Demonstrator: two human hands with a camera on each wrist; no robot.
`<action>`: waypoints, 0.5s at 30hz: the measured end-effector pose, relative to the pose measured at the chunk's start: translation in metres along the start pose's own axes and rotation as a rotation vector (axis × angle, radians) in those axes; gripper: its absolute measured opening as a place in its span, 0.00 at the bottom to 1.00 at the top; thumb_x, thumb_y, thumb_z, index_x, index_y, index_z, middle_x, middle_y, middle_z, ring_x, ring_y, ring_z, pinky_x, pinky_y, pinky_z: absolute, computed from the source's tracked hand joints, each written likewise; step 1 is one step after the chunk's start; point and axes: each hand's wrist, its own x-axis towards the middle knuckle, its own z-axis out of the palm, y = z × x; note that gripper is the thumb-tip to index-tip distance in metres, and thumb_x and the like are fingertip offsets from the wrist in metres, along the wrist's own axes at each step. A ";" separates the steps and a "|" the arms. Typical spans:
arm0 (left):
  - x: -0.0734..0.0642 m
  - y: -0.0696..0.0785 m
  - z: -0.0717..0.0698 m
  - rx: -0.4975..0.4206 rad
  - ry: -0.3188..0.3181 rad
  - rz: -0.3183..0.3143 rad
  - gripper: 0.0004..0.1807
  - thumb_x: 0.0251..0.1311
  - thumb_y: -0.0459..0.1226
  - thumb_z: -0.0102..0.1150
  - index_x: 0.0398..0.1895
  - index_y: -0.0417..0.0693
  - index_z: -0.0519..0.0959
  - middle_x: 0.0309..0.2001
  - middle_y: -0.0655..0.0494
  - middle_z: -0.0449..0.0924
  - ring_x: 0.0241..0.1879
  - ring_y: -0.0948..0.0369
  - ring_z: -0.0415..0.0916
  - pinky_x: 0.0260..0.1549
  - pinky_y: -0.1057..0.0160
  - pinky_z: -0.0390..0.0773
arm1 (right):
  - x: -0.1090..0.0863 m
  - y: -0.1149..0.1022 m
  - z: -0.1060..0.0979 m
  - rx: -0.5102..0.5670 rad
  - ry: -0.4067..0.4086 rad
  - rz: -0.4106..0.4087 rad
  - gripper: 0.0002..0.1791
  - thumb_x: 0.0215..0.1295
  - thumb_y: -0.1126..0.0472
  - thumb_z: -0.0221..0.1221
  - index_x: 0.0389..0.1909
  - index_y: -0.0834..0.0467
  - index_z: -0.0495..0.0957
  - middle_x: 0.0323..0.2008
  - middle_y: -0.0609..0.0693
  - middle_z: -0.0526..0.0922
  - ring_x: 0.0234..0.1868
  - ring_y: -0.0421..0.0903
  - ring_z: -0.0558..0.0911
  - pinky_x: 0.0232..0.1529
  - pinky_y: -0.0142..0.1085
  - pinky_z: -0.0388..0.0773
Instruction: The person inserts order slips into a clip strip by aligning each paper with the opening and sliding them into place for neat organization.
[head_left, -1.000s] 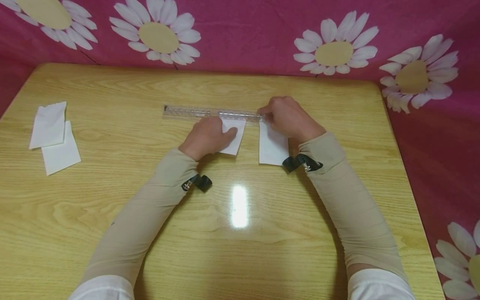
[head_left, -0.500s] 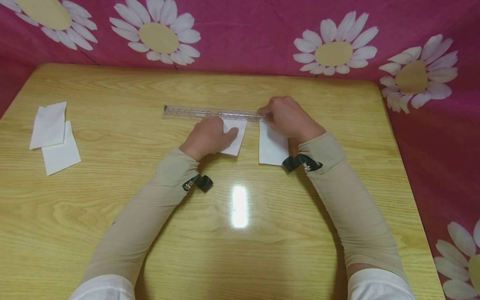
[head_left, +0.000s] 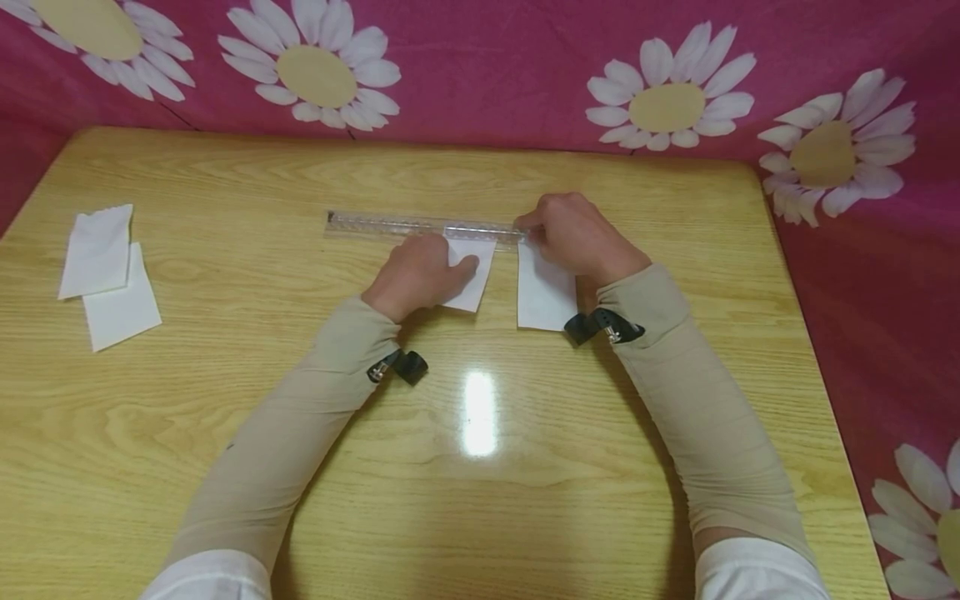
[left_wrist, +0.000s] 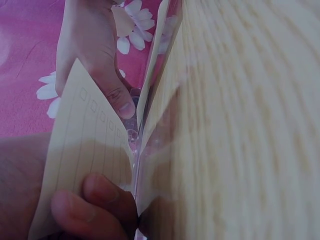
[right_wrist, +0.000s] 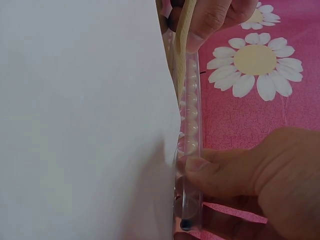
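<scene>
My left hand (head_left: 416, 275) pinches a small paper slip (head_left: 472, 250), thumb on top and fingers below. In the left wrist view, the slip's underside (left_wrist: 80, 130) shows ruled lines and a row of small squares. Its far edge overlaps a long clear plastic strip (head_left: 382, 223) with round bumps along it. At the strip's right end, my right hand (head_left: 581, 237) grips it, thumb against its side in the right wrist view. A second white slip (head_left: 545, 296) extends from the strip toward me, partly under my right hand. This slip (right_wrist: 80, 100) fills the left of the right wrist view.
Two more white paper slips (head_left: 105, 250) lie overlapping at the left of the wooden table (head_left: 480, 517). A pink cloth with daisies (head_left: 487, 75) hangs behind the table and along its right side. Both wrists carry small black cameras (head_left: 408, 367).
My left hand has shifted slightly to the right with its slip, and more of the slip's far edge now shows at the strip. My right hand and the strip stay put.
</scene>
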 end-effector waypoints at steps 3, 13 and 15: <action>0.000 -0.001 0.001 -0.003 0.005 0.008 0.27 0.74 0.56 0.48 0.19 0.50 0.65 0.22 0.57 0.64 0.20 0.61 0.62 0.23 0.61 0.68 | 0.000 0.000 0.001 0.003 -0.002 0.006 0.20 0.72 0.69 0.54 0.61 0.57 0.82 0.47 0.63 0.86 0.39 0.53 0.77 0.43 0.45 0.76; -0.001 0.001 0.001 -0.011 0.010 0.004 0.24 0.72 0.53 0.49 0.20 0.50 0.66 0.24 0.55 0.66 0.22 0.60 0.64 0.23 0.61 0.69 | 0.000 0.000 0.000 0.003 -0.007 0.009 0.21 0.71 0.69 0.53 0.62 0.57 0.82 0.48 0.63 0.86 0.39 0.53 0.76 0.41 0.44 0.75; -0.001 0.001 0.001 -0.015 0.013 0.005 0.24 0.71 0.52 0.49 0.19 0.50 0.65 0.24 0.55 0.66 0.21 0.59 0.64 0.23 0.61 0.68 | 0.000 0.001 0.000 0.005 -0.011 0.012 0.21 0.72 0.69 0.53 0.62 0.57 0.81 0.49 0.63 0.86 0.40 0.53 0.76 0.42 0.44 0.75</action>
